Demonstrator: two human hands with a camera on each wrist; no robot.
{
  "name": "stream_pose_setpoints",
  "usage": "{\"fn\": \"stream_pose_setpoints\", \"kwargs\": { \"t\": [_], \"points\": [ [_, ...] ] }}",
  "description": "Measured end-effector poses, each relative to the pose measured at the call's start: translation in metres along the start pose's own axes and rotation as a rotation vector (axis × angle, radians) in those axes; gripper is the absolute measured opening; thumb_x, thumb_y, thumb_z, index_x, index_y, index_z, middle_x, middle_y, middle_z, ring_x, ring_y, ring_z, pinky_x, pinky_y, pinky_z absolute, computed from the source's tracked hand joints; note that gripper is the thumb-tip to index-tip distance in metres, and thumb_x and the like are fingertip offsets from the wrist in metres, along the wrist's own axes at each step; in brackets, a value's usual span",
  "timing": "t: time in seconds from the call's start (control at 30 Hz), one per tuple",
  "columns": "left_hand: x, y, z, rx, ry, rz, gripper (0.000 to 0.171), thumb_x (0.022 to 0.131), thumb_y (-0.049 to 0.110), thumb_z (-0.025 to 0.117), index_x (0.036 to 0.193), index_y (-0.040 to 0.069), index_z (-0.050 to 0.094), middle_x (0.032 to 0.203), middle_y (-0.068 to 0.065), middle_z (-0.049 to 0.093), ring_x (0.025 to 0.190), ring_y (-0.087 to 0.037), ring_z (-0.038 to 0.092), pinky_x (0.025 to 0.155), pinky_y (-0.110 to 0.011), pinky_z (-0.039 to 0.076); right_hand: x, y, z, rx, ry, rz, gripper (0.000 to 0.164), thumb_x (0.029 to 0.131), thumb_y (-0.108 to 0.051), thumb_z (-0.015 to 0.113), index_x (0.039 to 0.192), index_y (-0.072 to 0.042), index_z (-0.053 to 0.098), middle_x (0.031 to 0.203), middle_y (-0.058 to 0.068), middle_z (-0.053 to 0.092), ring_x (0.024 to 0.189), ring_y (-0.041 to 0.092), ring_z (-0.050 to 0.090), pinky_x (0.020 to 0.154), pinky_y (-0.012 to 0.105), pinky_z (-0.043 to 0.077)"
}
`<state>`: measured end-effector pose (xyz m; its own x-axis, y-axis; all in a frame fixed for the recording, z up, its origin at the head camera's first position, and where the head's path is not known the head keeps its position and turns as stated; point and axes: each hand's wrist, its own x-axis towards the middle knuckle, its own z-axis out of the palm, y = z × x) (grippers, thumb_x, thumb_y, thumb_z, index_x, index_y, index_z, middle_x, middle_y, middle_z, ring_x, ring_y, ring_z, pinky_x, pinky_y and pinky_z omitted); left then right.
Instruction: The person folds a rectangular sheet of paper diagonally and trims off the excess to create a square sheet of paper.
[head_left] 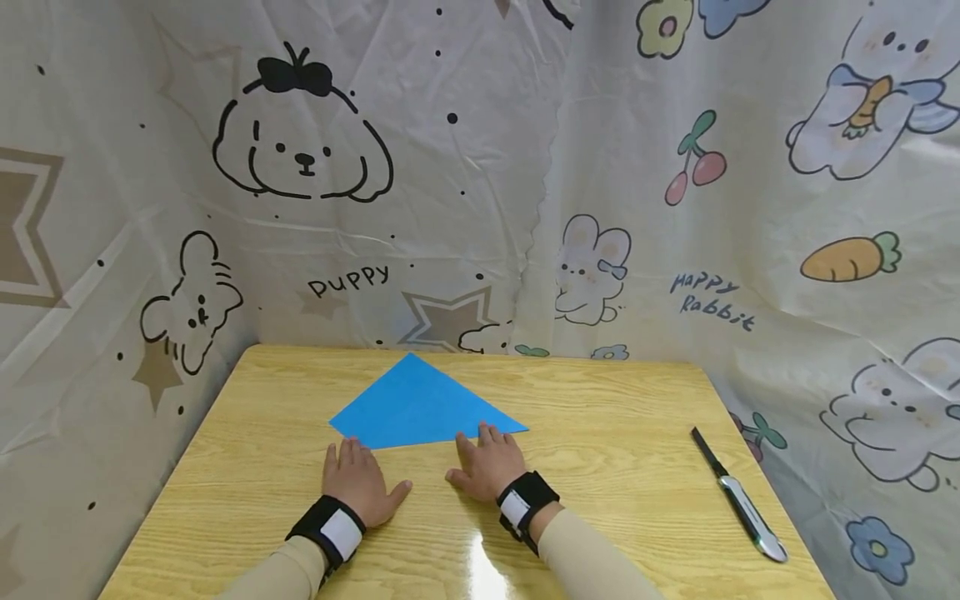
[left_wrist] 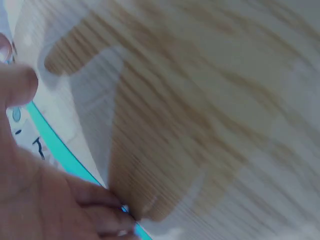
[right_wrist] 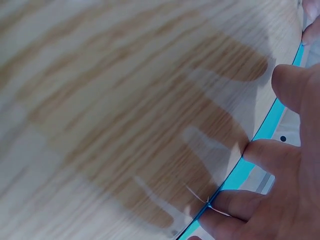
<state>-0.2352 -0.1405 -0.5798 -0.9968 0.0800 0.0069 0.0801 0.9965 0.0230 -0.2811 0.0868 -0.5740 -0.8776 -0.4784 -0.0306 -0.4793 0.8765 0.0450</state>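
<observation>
A sheet of blue paper (head_left: 427, 402), four-cornered with one long straight edge toward me, lies flat on the wooden table. My left hand (head_left: 358, 483) has its fingers straight, with the fingertips at the paper's near left edge and the thumb spread to the right. To the right, my right hand (head_left: 489, 465) touches the near edge with its fingertips, fingers extended. In the left wrist view the fingers (left_wrist: 102, 215) meet the blue edge. The right wrist view likewise has fingertips (right_wrist: 255, 152) on the blue strip of paper (right_wrist: 242, 172).
A utility knife (head_left: 742, 500) with its dark blade out lies near the right edge of the table (head_left: 615, 417). A cartoon-printed curtain (head_left: 465, 208) hangs behind the table and along its sides. Black bands (head_left: 528, 500) wrap both wrists.
</observation>
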Motion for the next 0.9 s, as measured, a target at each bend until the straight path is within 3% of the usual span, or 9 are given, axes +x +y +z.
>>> {"fn": "stream_pose_setpoints", "kwargs": {
  "t": [0.1,0.27,0.4,0.63,0.73,0.9],
  "points": [
    [0.005,0.012,0.006,-0.041,0.044,0.035,0.092,0.076,0.07,0.042,0.126,-0.007,0.044,0.131,-0.031,0.036,0.126,-0.045,0.025,0.101,-0.058,0.014,0.0,-0.001,0.0,-0.016,-0.001,0.015,0.065,0.083,-0.063,0.04,0.136,-0.025,0.039,0.135,0.017,0.039,0.124,0.032,0.036,0.096,0.049,0.033],
    [0.015,0.036,0.007,-0.176,0.034,0.116,0.078,0.08,0.066,0.042,0.134,0.009,0.041,0.136,-0.026,0.031,0.127,-0.045,0.023,0.099,-0.058,0.018,0.004,-0.003,0.001,-0.062,0.007,0.032,0.063,0.083,-0.064,0.039,0.135,-0.028,0.04,0.134,0.015,0.041,0.124,0.031,0.037,0.099,0.05,0.029],
    [0.022,0.049,0.009,-0.204,0.032,0.135,0.075,0.08,0.065,0.043,0.133,0.012,0.043,0.137,-0.026,0.03,0.127,-0.046,0.022,0.099,-0.057,0.021,0.006,-0.002,0.005,-0.104,0.058,0.011,0.059,0.084,-0.061,0.042,0.132,-0.027,0.044,0.13,0.012,0.046,0.121,0.029,0.041,0.1,0.05,0.027],
    [0.024,0.05,0.022,-0.173,0.059,0.145,0.074,0.081,0.065,0.041,0.136,0.015,0.04,0.139,-0.026,0.027,0.127,-0.046,0.021,0.1,-0.055,0.023,0.01,-0.001,0.012,-0.035,0.092,-0.167,0.048,0.089,-0.042,0.047,0.133,-0.022,0.044,0.136,0.011,0.041,0.124,0.03,0.038,0.097,0.045,0.034],
    [0.025,0.05,0.023,-0.166,0.075,0.155,0.072,0.082,0.064,0.041,0.136,0.018,0.039,0.139,-0.026,0.027,0.127,-0.046,0.021,0.099,-0.055,0.023,0.013,-0.001,0.012,-0.026,0.095,-0.187,0.046,0.09,-0.039,0.046,0.133,-0.023,0.043,0.137,0.011,0.039,0.124,0.031,0.037,0.097,0.044,0.035],
    [0.025,0.051,0.018,-0.153,0.031,0.148,0.067,0.083,0.064,0.037,0.137,0.024,0.037,0.14,-0.027,0.024,0.128,-0.046,0.019,0.099,-0.056,0.022,0.015,0.0,0.014,-0.046,0.081,-0.179,0.046,0.091,-0.04,0.044,0.135,-0.026,0.041,0.138,0.01,0.038,0.125,0.03,0.036,0.096,0.044,0.036]
  ]
}}
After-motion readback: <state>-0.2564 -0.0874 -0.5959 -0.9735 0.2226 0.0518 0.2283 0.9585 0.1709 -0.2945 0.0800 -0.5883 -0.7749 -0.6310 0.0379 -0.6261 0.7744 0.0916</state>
